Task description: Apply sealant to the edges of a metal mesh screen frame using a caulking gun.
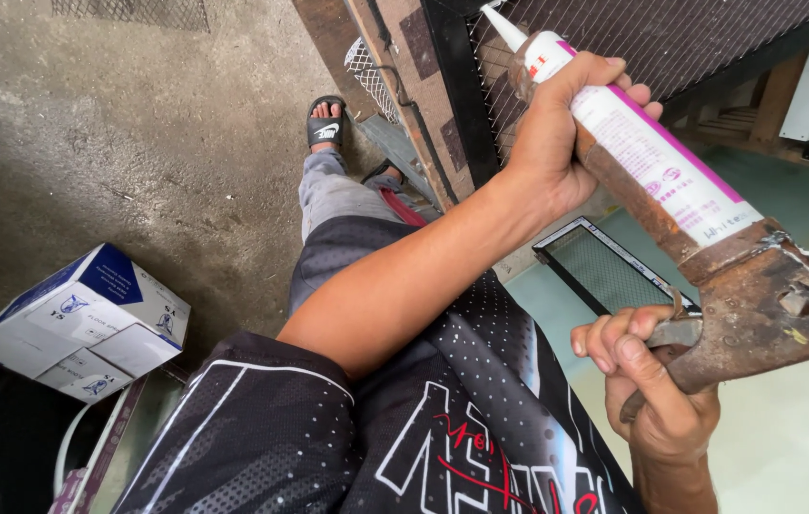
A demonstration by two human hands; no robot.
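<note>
My left hand [549, 133] wraps around the front of a white sealant cartridge [652, 157] with pink trim, seated in a rusty caulking gun [757, 300]. The cartridge's white nozzle [503, 26] points up against a black metal frame [457, 86] with wire mesh [652, 33]. My right hand [657, 381] grips the gun's handle and trigger at the lower right. I wear a black patterned jersey [424, 419].
A white and blue cardboard box [81, 324] sits at lower left on the concrete floor [119, 124]. A small black-framed mesh panel [600, 266] lies on a green surface [785, 438]. My foot in a black sandal [326, 122] rests near the frame's base.
</note>
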